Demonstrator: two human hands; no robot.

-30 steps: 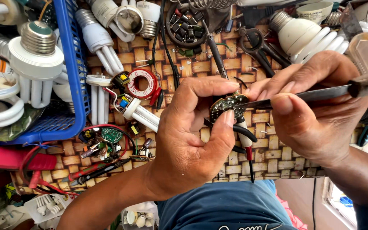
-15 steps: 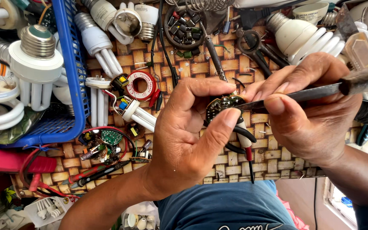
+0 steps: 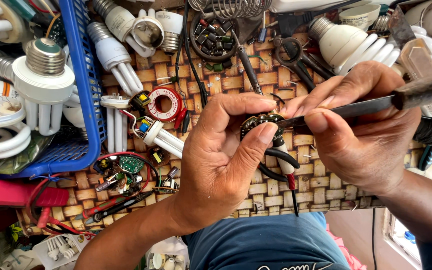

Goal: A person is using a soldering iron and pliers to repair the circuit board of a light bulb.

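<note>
The left hand [image 3: 226,160] pinches a small round circuit board [image 3: 260,122] between thumb and fingers above the woven worktop [image 3: 326,185]. The right hand [image 3: 361,135] grips a soldering iron [image 3: 376,104], its tip touching the board's edge.

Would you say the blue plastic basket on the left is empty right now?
No, the blue basket holds several white spiral lamps, including one with a metal screw base.

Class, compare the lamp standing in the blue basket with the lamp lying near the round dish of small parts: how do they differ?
The basket lamp sits inside the blue basket; the mat lamp lies on the woven mat. The basket lamp looks larger, with a wider white collar; the mat lamp is slimmer. Both have white tubes and metal screw caps.
</note>
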